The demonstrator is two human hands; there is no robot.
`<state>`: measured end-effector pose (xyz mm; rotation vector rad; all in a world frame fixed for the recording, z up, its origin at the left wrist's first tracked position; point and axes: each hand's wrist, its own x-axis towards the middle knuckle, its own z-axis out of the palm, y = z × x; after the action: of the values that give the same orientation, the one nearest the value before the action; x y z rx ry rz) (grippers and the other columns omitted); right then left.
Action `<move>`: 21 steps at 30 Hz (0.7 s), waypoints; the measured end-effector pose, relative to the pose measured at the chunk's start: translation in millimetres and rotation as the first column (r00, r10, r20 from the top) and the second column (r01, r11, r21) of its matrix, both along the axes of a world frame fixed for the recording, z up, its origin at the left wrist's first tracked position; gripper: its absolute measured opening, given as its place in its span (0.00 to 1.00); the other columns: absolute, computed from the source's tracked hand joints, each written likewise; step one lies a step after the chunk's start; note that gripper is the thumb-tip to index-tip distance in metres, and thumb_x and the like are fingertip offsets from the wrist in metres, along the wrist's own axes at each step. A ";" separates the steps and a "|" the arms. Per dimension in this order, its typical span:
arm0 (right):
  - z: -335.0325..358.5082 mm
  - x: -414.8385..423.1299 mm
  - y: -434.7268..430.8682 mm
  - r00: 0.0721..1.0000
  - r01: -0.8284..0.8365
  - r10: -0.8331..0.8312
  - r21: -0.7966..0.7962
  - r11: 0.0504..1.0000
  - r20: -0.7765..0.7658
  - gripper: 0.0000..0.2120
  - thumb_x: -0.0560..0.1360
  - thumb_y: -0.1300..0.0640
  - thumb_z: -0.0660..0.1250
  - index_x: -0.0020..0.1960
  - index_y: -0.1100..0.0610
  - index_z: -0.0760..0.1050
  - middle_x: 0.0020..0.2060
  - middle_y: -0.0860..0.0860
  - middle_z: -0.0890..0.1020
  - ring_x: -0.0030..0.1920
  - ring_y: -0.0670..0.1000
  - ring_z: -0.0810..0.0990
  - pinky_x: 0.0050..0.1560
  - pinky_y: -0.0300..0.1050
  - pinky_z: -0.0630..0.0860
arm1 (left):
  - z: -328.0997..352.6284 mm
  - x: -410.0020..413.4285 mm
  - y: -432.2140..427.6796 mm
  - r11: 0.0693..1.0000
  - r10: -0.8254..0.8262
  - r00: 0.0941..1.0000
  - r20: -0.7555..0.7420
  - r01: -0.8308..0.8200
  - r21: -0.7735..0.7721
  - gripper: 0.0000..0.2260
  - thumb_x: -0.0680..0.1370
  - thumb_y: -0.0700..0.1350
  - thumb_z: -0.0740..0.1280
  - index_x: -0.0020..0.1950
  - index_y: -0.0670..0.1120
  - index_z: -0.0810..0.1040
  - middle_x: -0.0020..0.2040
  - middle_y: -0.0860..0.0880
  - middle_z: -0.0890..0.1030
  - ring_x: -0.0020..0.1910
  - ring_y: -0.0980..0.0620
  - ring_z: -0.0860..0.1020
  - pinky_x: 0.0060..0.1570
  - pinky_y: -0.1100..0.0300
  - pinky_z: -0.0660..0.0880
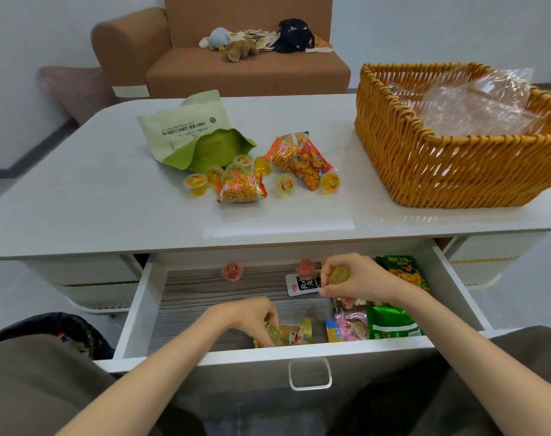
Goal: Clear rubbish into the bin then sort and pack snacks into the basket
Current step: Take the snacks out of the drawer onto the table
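Note:
Both hands are inside an open white drawer (135, 313) under the table. My left hand (249, 316) is closed on a yellow jelly cup (272, 335) near the drawer's front, beside another jelly cup (296, 333). My right hand (352, 275) grips a yellowish jelly cup (338, 274) at the back of the drawer, next to a white packet with black print (302, 286). On the table lie several jelly cups (195, 184), orange snack packs (241, 191) and an opened green bag (189, 133). The woven orange basket (425, 165) stands at the right with clear plastic (475, 102) inside.
The drawer also holds green snack bags (393, 324), a pink packet (351, 324) and red jelly cups (232, 271). A black-lined bin (54, 328) sits at my lower left. Behind the table is a brown sofa (245, 70) with soft toys, and a mauve basket (76, 89) on the floor.

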<state>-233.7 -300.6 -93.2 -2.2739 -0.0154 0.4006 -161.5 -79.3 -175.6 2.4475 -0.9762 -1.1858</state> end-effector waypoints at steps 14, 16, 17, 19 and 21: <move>37.6 21.8 -0.1 0.952 0.099 -0.134 0.138 0.986 0.274 0.04 0.71 0.55 0.74 0.42 0.50 0.79 0.43 0.45 0.82 0.42 0.47 0.82 0.42 0.42 0.78 | 128.4 10.7 37.4 0.864 0.329 0.940 0.085 -0.263 -0.429 0.15 0.66 0.52 0.79 0.48 0.53 0.79 0.47 0.52 0.81 0.46 0.52 0.79 0.48 0.55 0.77; 38.6 32.6 -2.6 0.914 0.139 -0.162 0.089 0.986 0.371 0.06 0.71 0.54 0.73 0.40 0.46 0.78 0.43 0.45 0.81 0.42 0.42 0.79 0.43 0.38 0.72 | 142.2 20.0 36.6 0.774 0.444 0.893 0.074 -0.341 -0.533 0.14 0.65 0.50 0.80 0.46 0.53 0.79 0.45 0.51 0.82 0.44 0.51 0.81 0.46 0.55 0.78; 38.8 38.0 -2.9 0.900 0.155 -0.170 0.069 0.986 0.402 0.07 0.72 0.54 0.73 0.41 0.44 0.77 0.45 0.45 0.80 0.43 0.41 0.78 0.43 0.36 0.70 | 146.5 25.6 33.4 0.741 0.492 0.865 0.094 -0.360 -0.567 0.14 0.65 0.50 0.80 0.46 0.52 0.79 0.44 0.53 0.82 0.44 0.53 0.80 0.47 0.57 0.78; 33.3 51.1 -4.1 0.874 0.196 -0.179 0.011 0.981 0.451 0.08 0.72 0.54 0.72 0.42 0.42 0.76 0.48 0.46 0.78 0.48 0.44 0.76 0.47 0.37 0.69 | 150.2 37.9 21.7 0.706 0.559 0.816 0.148 -0.374 -0.601 0.14 0.65 0.50 0.80 0.45 0.52 0.78 0.45 0.56 0.81 0.44 0.56 0.79 0.47 0.59 0.76; 24.6 63.8 -4.2 0.855 0.264 -0.204 -0.062 0.962 0.476 0.06 0.73 0.52 0.71 0.46 0.43 0.76 0.52 0.48 0.76 0.51 0.48 0.74 0.49 0.41 0.68 | 144.4 53.0 6.6 0.693 0.600 0.778 0.188 -0.387 -0.608 0.15 0.65 0.51 0.79 0.46 0.51 0.78 0.44 0.54 0.79 0.43 0.54 0.76 0.41 0.59 0.73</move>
<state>-169.9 -304.8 -68.5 -2.4086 0.0434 -0.2909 -108.5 -72.7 -31.2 2.2563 -0.5305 -0.1996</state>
